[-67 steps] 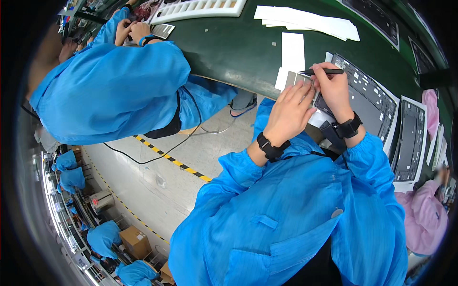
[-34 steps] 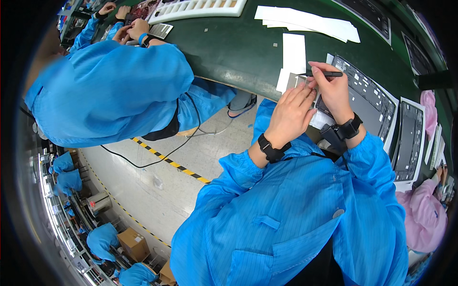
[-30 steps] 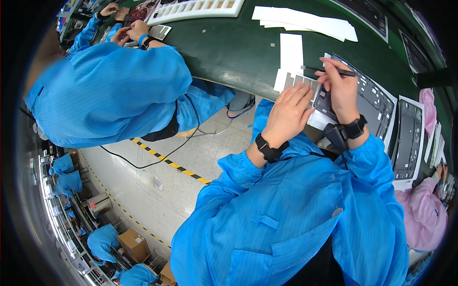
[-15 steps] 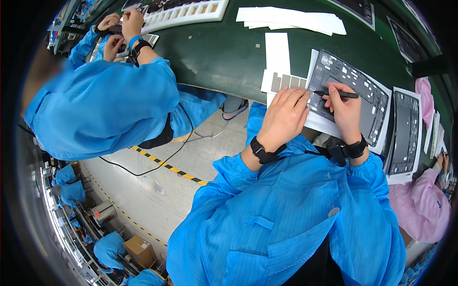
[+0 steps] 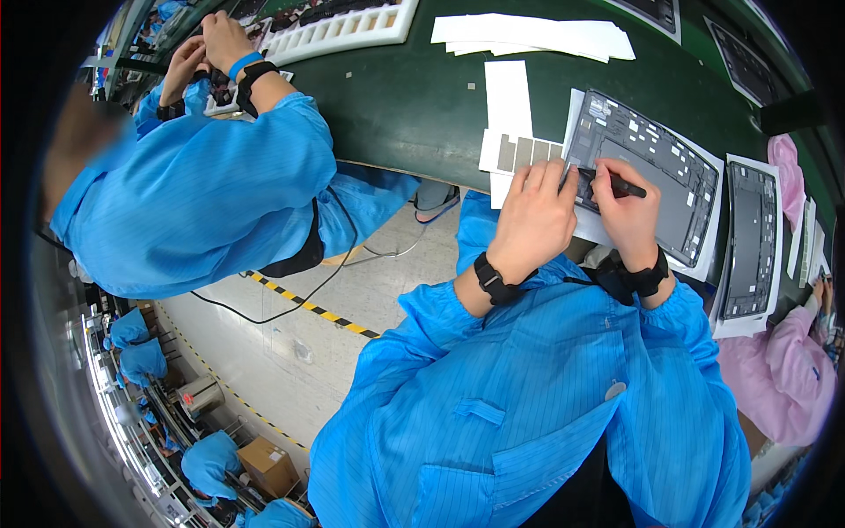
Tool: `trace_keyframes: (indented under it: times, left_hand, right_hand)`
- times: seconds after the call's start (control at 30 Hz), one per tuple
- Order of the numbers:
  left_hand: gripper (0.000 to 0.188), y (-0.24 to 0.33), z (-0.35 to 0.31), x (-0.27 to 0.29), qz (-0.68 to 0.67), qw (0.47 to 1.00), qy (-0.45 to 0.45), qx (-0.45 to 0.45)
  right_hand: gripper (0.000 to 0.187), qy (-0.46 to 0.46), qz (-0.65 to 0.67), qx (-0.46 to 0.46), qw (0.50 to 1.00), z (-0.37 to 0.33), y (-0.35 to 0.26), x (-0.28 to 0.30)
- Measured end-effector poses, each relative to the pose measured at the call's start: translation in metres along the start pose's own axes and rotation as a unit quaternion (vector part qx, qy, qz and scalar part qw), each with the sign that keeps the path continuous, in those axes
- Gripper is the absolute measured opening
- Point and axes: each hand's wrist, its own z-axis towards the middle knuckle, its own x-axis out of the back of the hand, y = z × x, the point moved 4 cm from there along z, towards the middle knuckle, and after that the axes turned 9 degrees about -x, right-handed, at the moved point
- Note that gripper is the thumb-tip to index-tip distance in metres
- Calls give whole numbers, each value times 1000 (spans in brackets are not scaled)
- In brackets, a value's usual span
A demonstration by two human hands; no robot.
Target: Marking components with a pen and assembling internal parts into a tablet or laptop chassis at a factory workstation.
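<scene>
A dark grey tablet housing with small white patches lies on white paper at the far edge of my hands. My right hand is closed round slim black tweezers, their tip low near the housing's left end. My left hand lies beside it, palm down with fingers stretched out. Its fingertips reach the housing's near left corner and the white card with grey rectangular pads. The tweezers' tip and whatever lies under my left fingertips are hidden.
White paper strips lie across the green bench. A second housing rests on paper at the right. At the left a co-worker in blue works by a white slotted tray. A sleeve in pink shows at the right.
My right hand has drawn slightly down, and the tweezers have turned to a steeper slant. My left hand has shifted slightly right. The co-worker's hands at the left have risen.
</scene>
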Motion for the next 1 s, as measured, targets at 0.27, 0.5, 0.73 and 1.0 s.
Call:
trace_keyframes:
  times: [0.27,0.5,0.73,1.0]
  left_hand:
    - [45,6,0,-7,107,994,-31,8]
    - [44,5,3,-7,101,994,-21,24]
    - [47,-23,-19,4,20,998,45,46]
    - [45,-28,-29,-3,3,999,30,41]
  right_hand:
    - [17,49,126,-32,990,20,-3,29]
    - [21,-130,131,-95,978,58,-17,-5]
    - [23,-247,150,-78,954,57,-20,-74]
    - [28,-189,18,-23,981,52,-18,-79]
